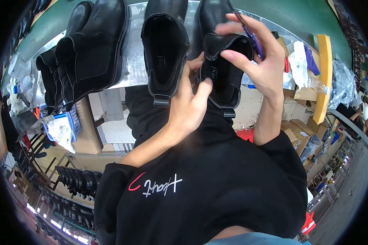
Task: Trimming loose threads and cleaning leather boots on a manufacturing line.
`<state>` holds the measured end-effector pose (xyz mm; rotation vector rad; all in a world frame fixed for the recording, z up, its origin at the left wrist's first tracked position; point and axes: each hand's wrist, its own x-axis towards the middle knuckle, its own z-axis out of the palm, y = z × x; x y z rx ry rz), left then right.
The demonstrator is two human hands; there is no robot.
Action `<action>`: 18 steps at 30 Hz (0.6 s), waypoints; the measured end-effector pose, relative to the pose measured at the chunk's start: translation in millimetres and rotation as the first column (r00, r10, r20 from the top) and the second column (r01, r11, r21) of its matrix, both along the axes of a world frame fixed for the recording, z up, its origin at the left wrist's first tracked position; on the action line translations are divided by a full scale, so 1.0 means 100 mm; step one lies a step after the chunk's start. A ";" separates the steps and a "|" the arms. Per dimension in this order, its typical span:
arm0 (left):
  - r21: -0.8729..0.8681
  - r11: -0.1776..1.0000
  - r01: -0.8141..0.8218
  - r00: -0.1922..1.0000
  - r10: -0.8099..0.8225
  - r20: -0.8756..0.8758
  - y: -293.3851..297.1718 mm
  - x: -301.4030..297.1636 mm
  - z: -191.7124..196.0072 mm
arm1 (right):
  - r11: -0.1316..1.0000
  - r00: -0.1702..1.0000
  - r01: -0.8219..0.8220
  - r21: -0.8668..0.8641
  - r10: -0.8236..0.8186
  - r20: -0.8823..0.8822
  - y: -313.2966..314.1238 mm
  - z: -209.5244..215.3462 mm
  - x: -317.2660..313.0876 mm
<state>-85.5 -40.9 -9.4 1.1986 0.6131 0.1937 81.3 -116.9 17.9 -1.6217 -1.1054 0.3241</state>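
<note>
Head view: the handled boot [229,77], black, stands just right of the middle boot [164,45], which serves as landmark here. Its toe points away from the person and its heel, with a small pull tab [229,112], points toward the person. Its long axis runs away from the body, roughly alongside that of the middle boot, with the toe end leaning a little leftward and the heel end a little rightward. The opening faces up, so the dark inside shows.

The left hand [192,92] fills the gap right of the middle boot and pinches the near left side of the handled boot, thumb at the collar edge and fingers around the outer side. The right hand [261,53], farther right of the middle boot, has a purple-handled tool [253,38] lodged in its curled fingers, the dark end pointing up and away. Its thumb and forefinger are spread around the far collar; whether they pinch any of it, I cannot tell.

Left of the middle boot, more black boots [95,53] stand on the metal table [133,57], toes away too. Beyond them, lower left of the middle boot, hangs a blue basket [75,122].
</note>
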 end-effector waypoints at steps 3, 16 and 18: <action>0.026 0.997 -0.068 0.998 0.067 0.019 -0.02 0.01 -0.02 | 0.992 0.992 -0.001 -0.123 -0.015 -0.128 -0.11 0.07 0.04; 0.149 0.986 -0.074 0.986 0.050 0.157 -0.04 0.29 0.00 | 0.921 0.944 0.221 -0.321 -0.285 -0.167 -0.38 0.30 -0.03; 0.352 0.932 -0.086 0.990 0.040 0.136 -0.05 0.36 -0.02 | 0.929 0.951 0.239 -0.284 -0.283 -0.127 -0.31 0.26 -0.07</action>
